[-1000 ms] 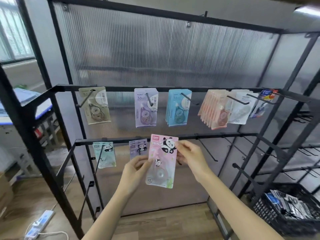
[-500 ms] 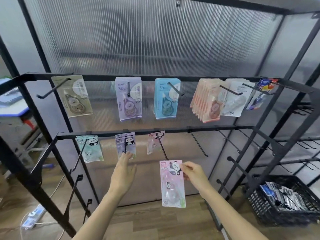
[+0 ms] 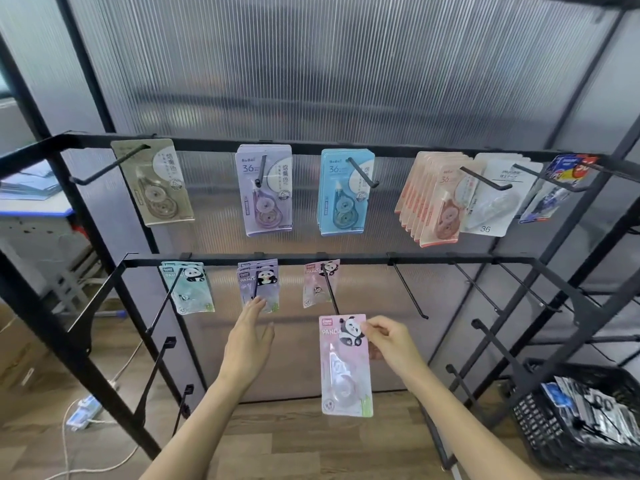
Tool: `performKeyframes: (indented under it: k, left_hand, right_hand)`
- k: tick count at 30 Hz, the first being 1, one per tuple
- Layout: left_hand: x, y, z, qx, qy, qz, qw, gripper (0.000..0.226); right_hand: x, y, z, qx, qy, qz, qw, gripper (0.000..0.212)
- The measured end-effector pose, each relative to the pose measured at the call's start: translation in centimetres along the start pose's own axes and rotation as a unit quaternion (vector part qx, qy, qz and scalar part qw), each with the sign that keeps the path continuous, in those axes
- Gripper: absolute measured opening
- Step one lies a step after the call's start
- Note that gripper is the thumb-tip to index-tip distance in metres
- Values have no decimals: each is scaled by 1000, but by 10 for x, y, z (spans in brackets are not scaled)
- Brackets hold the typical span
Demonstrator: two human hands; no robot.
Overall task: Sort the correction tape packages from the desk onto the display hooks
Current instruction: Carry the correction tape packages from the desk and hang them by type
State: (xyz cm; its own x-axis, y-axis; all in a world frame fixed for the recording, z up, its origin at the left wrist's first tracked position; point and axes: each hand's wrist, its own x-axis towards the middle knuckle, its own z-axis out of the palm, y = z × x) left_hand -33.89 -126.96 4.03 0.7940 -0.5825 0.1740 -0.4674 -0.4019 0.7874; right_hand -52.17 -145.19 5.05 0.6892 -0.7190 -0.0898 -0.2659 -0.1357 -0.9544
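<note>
My right hand (image 3: 389, 342) pinches the top right corner of a pink panda correction tape package (image 3: 344, 367), which hangs just below the tip of a black hook (image 3: 330, 292). Another pink panda package (image 3: 317, 285) hangs at the back of that hook. My left hand (image 3: 249, 336) is open with straight fingers, its fingertips at the lower edge of the purple panda packages (image 3: 259, 284). Green panda packages (image 3: 188, 289) hang further left.
The upper rail (image 3: 311, 150) carries beige, purple, blue, pink and white packages. Bare hooks (image 3: 410, 294) jut forward on the lower rail's right side. A black basket (image 3: 581, 417) of packages sits on the floor at right; a power strip (image 3: 83, 412) lies at left.
The left hand let go of the pink package and moved left toward the purple packages. The right hand lowered the pink package to below the hook's tip.
</note>
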Motion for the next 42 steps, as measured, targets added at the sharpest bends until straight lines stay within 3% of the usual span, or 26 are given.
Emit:
performKeyframes:
  k: [7,14,22,26,30,35,42]
  left_hand:
    - [0,0,2,15,1,-7,1000,49]
    - [-1,2,1,36,2,-19,999,51]
    - [-11,9,-14,26,20,-54,998,48]
    - [-26,2,-35,51,32,-57,997,45]
    - [-42,-17,-60,95,30,-68,993,47]
    - [-73,-52,-107,161,45,-89,982,48]
    - [-161,-150,-216,199,172,-167,950,56]
  right_hand:
    - [31,9,15,3,32,28,999,14]
    - [112,0,33,-76,73,23,994,20]
    - [141,-32,42,-136,100,61,984,26]
    - [117,-48,39,-128,122,-36,984,21]
    - [64,-80,68,-217,16,-192,957,24]
    - [-4,-113,161,-348,-198,-296,867,39]
    - [-79,-125,333,-391,-315,-414,759,49]
